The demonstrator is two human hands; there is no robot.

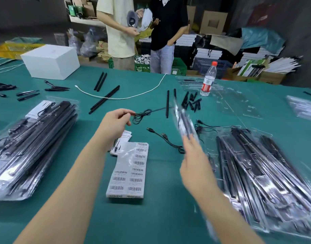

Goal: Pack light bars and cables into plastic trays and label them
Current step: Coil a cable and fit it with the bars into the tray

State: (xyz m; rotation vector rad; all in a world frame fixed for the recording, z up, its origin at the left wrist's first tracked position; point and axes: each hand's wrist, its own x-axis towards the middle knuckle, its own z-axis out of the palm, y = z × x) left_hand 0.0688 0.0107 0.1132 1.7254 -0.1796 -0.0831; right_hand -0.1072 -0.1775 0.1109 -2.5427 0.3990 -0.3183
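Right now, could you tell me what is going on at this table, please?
A person is packing light bars at a green table. Their left hand pinches the end of a coiled black cable, while the right hand holds a clear plastic tray with dark bars in it, blurred by motion. Stacks of filled trays lie on both sides, and a barcode label sheet lies between the arms. Loose bars lie farther back.

Even indoor light, glare on plastic, motion blur right, wide-angle edges.
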